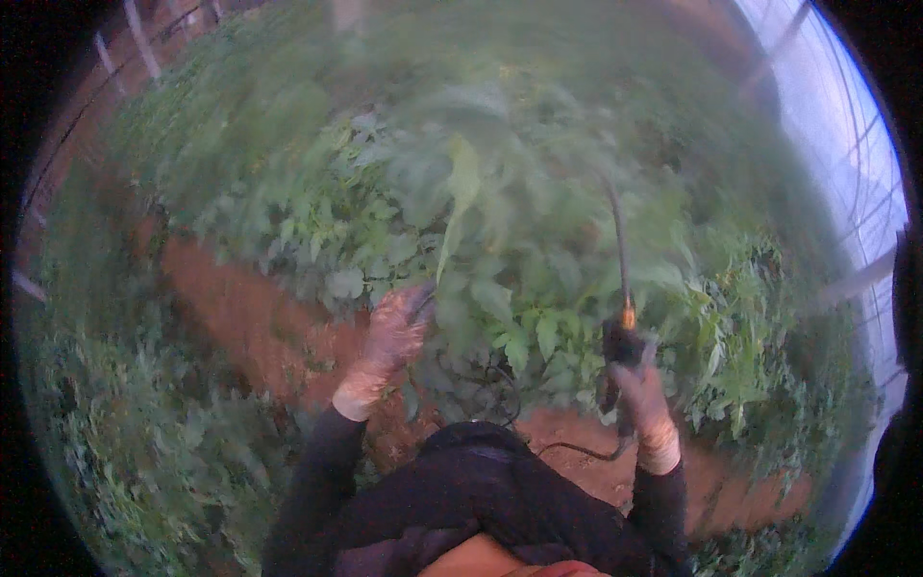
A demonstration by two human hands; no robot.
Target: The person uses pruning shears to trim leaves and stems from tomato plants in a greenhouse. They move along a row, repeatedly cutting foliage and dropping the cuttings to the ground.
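My right hand is closed round the black handle of a spray wand. From its brass-coloured joint, the thin dark tube reaches up among the leaves, where its far end is blurred. A black hose hangs from the handle towards my body. On the left, my left hand is at the edge of the leafy plants, beside a long pale green leaf. Its fingers are partly hidden and blurred, so I cannot tell whether it grips anything. Both hands seem to be in thin, soiled gloves.
A bare soil path runs between the plant rows, with more foliage at the lower left. Clear plastic sheeting on a frame stands along the right. Pale posts rise at the upper left.
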